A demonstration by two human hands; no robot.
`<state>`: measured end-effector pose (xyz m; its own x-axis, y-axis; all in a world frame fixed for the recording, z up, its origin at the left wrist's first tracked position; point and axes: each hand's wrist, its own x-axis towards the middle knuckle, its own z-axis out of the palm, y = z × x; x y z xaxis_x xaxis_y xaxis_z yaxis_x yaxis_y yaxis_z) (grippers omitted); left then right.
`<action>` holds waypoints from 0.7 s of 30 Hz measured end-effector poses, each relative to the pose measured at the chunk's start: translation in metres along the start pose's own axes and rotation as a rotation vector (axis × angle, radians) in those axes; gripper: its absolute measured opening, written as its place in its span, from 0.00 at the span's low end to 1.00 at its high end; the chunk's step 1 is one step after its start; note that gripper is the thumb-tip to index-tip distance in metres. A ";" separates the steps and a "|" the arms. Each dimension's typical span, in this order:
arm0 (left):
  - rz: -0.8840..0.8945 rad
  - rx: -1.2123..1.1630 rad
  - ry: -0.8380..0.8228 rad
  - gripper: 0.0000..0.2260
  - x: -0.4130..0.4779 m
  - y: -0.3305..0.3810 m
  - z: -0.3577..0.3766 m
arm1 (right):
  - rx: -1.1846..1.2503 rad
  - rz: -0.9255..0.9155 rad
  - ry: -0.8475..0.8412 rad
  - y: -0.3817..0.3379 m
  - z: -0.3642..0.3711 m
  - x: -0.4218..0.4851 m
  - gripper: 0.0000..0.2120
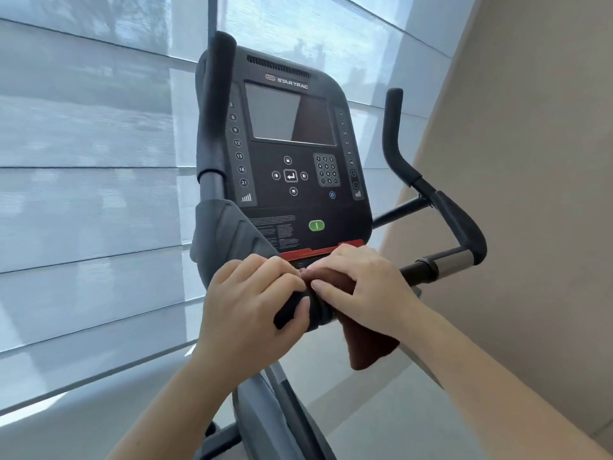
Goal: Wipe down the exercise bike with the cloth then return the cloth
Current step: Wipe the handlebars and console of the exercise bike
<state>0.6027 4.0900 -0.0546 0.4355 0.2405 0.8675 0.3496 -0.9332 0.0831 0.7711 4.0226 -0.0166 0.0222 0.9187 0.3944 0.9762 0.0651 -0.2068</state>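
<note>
Against pale blinds [83, 161] I see the bike [262, 413], and just under its console [288, 144] my left hand [252, 303] curls round the black bar [293, 310] while my right hand [365, 287], close beside it, clamps the brown cloth [368, 346] onto that bar (its tail hangs below).

Gym, by the exercise bike [292, 207]

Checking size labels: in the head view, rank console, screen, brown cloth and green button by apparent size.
1. console
2. screen
3. brown cloth, partly under the right hand and nearer the camera, so its place against the screen is unsure
4. green button
</note>
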 end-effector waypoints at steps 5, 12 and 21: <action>-0.016 0.012 0.043 0.07 -0.003 0.001 0.003 | 0.109 0.104 -0.198 0.038 -0.025 0.009 0.09; -0.031 0.021 0.065 0.07 -0.007 0.003 0.004 | 0.065 0.141 -0.254 0.041 -0.027 0.017 0.08; -0.034 0.075 0.198 0.08 -0.006 0.004 0.013 | -0.029 -0.060 0.478 0.038 0.015 -0.014 0.17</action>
<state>0.6125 4.0884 -0.0661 0.2536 0.2069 0.9449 0.4251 -0.9013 0.0833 0.8049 4.0178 -0.0441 0.0553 0.6311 0.7738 0.9843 0.0959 -0.1485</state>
